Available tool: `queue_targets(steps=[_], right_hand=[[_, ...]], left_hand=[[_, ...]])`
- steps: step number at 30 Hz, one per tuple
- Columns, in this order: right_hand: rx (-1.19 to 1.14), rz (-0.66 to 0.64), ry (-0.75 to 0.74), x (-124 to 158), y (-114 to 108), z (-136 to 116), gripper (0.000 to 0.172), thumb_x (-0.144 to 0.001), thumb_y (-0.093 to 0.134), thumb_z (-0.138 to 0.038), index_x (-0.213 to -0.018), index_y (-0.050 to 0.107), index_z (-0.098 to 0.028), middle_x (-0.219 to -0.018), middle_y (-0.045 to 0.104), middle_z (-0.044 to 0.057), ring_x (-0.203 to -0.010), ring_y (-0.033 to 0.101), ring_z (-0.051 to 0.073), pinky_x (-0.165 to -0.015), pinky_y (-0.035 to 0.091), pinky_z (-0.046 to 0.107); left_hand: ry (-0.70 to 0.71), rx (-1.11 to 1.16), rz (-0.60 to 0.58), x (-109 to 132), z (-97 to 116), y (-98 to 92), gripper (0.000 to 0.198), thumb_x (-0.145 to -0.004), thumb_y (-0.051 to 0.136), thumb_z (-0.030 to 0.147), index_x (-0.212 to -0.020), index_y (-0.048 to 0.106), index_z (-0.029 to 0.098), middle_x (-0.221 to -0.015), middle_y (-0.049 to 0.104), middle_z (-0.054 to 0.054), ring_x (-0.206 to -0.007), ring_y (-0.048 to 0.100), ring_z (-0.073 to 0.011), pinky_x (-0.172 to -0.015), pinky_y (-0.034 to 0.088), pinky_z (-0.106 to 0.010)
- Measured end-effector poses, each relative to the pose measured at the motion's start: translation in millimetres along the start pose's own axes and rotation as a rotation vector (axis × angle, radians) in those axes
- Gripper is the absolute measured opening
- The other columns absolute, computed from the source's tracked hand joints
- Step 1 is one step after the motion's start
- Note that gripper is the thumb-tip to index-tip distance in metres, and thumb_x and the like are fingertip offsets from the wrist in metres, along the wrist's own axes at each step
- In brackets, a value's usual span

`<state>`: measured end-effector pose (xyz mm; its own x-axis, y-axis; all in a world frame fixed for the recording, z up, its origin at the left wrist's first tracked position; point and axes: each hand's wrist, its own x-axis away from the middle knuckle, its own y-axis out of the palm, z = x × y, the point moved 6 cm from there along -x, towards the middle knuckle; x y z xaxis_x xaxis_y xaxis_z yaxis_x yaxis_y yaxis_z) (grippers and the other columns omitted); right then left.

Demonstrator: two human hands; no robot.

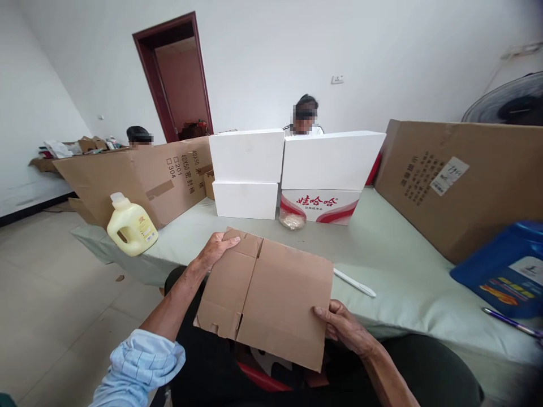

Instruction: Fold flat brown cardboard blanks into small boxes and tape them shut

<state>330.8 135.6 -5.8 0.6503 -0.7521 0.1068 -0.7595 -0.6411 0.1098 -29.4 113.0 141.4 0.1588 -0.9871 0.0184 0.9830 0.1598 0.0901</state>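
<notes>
A flattened brown cardboard box (288, 294) is held tilted above my lap, its far edge over the table's near side. My left hand (217, 249) grips its upper left corner, thumb on top and fingers hidden beneath. At the right edge, my right hand (341, 327) pinches the cardboard between thumb and fingers. Creases and short slots run across its left part. Just beyond its right side, a white plastic strip-like tool (355, 282) lies on the table.
On the green-covered table (394, 249) stand stacked white boxes (246, 164), a clear-wrapped bundle (292, 220), a yellow jug (131, 226), and large cartons (462, 181) on both sides. A blue container (504, 268) and a pen (511, 322) are at right. Two people sit beyond.
</notes>
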Motion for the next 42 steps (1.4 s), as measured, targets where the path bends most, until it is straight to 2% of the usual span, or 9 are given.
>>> queue_targets(steps=[6,9,13,17,23,27,32,37,42], right_hand=[[0.039,-0.068,-0.012,5,4,15,0.068,-0.082,0.081,-0.080,-0.066,0.053,-0.020,-0.050,0.035,-0.008,-0.045,0.026,0.006,-0.043,0.019,0.023],[-0.041,0.009,-0.033,5,1,21,0.069,-0.077,0.086,-0.079,-0.066,0.053,-0.020,-0.052,0.034,-0.008,-0.046,0.026,0.005,-0.043,0.018,0.022],[-0.205,0.161,-0.059,7,-11,31,0.071,-0.068,0.093,-0.079,-0.070,0.054,-0.020,-0.054,0.032,-0.009,-0.048,0.024,0.005,-0.043,0.018,0.022],[-0.276,0.222,-0.087,14,-22,36,0.068,-0.071,0.094,-0.075,-0.072,0.054,-0.020,-0.054,0.034,-0.010,-0.048,0.026,0.005,-0.044,0.024,0.020],[-0.221,0.158,-0.105,20,-17,37,0.066,-0.068,0.095,-0.075,-0.079,0.069,-0.015,-0.055,0.048,-0.006,-0.042,0.035,0.006,-0.039,0.030,0.021],[-0.206,0.159,-0.124,21,-15,37,0.068,-0.068,0.094,-0.076,-0.087,0.075,-0.013,-0.064,0.059,-0.003,-0.039,0.037,0.005,-0.036,0.031,0.021],[-0.232,0.209,-0.149,25,-19,37,0.065,-0.068,0.095,-0.074,-0.084,0.072,-0.015,-0.065,0.058,-0.003,-0.038,0.036,0.004,-0.035,0.028,0.020],[-0.257,0.272,-0.148,29,-20,38,0.066,-0.067,0.095,-0.075,-0.078,0.067,-0.016,-0.060,0.051,-0.005,-0.040,0.036,0.004,-0.035,0.027,0.019],[-0.279,0.326,-0.105,32,-22,45,0.064,-0.066,0.098,-0.072,-0.080,0.067,-0.017,-0.055,0.049,-0.007,-0.039,0.035,0.004,-0.035,0.027,0.019]], left_hand=[[-0.003,-0.051,0.031,-6,-4,-3.5,0.060,-0.067,0.095,0.068,-0.086,0.075,0.014,-0.071,0.077,-0.005,-0.062,0.072,-0.0199,-0.058,0.056,-0.028],[-0.019,-0.078,0.000,-4,-4,1.6,0.066,-0.066,0.096,0.067,-0.098,0.077,0.013,-0.083,0.081,-0.008,-0.071,0.077,-0.0223,-0.066,0.060,-0.031],[-0.083,-0.137,-0.146,10,-12,17.1,0.072,-0.063,0.101,0.058,-0.113,0.077,0.011,-0.098,0.084,-0.012,-0.081,0.079,-0.0244,-0.072,0.063,-0.032],[-0.084,-0.156,-0.198,23,-23,27.2,0.071,-0.066,0.099,0.055,-0.118,0.076,0.012,-0.101,0.084,-0.012,-0.084,0.080,-0.0261,-0.077,0.064,-0.035],[-0.010,-0.121,-0.160,22,-27,29.7,0.066,-0.070,0.097,0.052,-0.119,0.076,0.014,-0.107,0.084,-0.015,-0.097,0.081,-0.0322,-0.088,0.066,-0.043],[0.007,-0.117,-0.159,18,-29,27.8,0.066,-0.071,0.096,0.052,-0.119,0.074,0.014,-0.104,0.083,-0.012,-0.091,0.080,-0.0278,-0.081,0.065,-0.038],[0.088,-0.163,-0.092,18,-40,29.5,0.066,-0.066,0.098,0.041,-0.120,0.074,0.014,-0.101,0.081,-0.008,-0.075,0.071,-0.0184,-0.056,0.057,-0.026],[0.106,0.021,0.073,13,-62,40.4,0.070,-0.057,0.100,0.044,-0.114,0.074,0.012,-0.101,0.080,-0.009,-0.075,0.071,-0.0184,-0.054,0.058,-0.025],[0.098,0.091,0.096,7,-78,53.4,0.070,-0.058,0.099,0.053,-0.109,0.073,0.013,-0.098,0.080,-0.010,-0.074,0.072,-0.0182,-0.054,0.058,-0.024]])
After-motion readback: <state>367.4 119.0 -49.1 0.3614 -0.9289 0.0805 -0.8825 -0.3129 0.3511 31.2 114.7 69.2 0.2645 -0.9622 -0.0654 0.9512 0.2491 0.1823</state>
